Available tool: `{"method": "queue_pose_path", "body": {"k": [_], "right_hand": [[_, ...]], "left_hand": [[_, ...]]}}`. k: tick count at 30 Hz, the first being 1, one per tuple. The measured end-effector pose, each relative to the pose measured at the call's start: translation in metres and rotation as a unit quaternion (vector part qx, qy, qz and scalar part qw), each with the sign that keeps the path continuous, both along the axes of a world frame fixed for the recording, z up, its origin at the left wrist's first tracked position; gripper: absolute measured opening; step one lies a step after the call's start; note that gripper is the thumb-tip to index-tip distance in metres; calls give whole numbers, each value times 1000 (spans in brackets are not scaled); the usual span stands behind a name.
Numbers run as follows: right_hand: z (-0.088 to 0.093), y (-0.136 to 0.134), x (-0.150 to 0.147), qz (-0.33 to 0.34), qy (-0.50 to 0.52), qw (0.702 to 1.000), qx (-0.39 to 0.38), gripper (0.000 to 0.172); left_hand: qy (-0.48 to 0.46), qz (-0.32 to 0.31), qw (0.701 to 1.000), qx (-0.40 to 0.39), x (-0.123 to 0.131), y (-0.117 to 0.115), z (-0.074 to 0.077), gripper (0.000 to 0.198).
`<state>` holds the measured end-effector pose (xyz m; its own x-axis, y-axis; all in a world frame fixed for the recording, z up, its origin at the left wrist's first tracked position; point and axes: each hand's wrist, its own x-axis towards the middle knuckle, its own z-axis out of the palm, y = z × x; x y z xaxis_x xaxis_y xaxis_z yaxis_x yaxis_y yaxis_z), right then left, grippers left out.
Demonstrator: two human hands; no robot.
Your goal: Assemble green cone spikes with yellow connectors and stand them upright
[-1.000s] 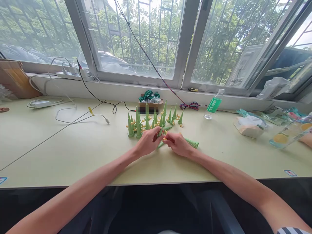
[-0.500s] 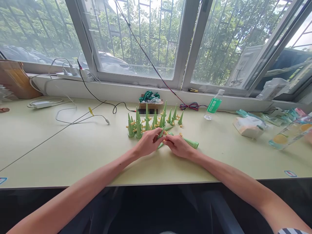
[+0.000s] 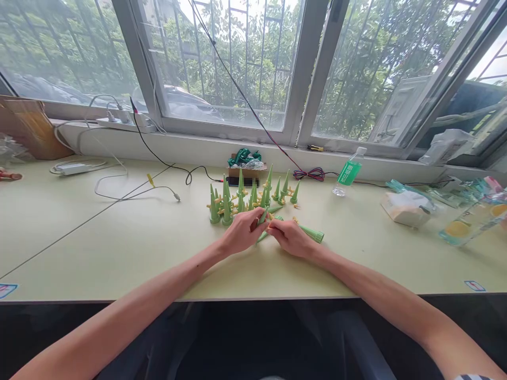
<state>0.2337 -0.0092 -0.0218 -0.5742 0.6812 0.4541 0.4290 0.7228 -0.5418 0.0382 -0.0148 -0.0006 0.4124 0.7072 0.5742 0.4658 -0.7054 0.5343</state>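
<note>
My left hand [image 3: 246, 230] is closed around a green plastic cone [image 3: 263, 215], its tip pointing up between thumb and fingers. Right beside it, my right hand [image 3: 290, 236] pinches a small yellow piece [image 3: 271, 216] against the cone; the fingers hide most of that piece. Under and around the hands lie loose green cones, one of them a ribbed-end cone [image 3: 312, 233] by my right wrist. Just behind stand several upright green cones [image 3: 226, 210] with yellow side pieces on them.
A small cardboard box [image 3: 249, 171] with green wrapping and a dark phone [image 3: 237, 181] sit behind the cones. Farther right are a water bottle [image 3: 349, 173], a tissue pack [image 3: 406, 207] and a printed clear package [image 3: 471, 219]. Cables [image 3: 137, 195] run across the left side.
The view has shifted slightly. Both hands keep nearly the same pose, still together at the cone and the yellow piece.
</note>
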Motion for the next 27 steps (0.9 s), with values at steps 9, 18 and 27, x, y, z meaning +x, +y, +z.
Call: {"method": "queue_pose_path", "body": {"k": [9,18,27], "right_hand": [[-2,2,-1,-25,33,999,-22,27],[1,-1,-4,-23,39,999,-26,28],[2,-3,-5,-13,41,999,-27,30]], "left_hand": [[-53,-43,995,-67,-2,5,-1,18],[-117,-69,983,-124,-4,7,-4,22],[-119,-72,983,-122,-5,5,-3,22]]}}
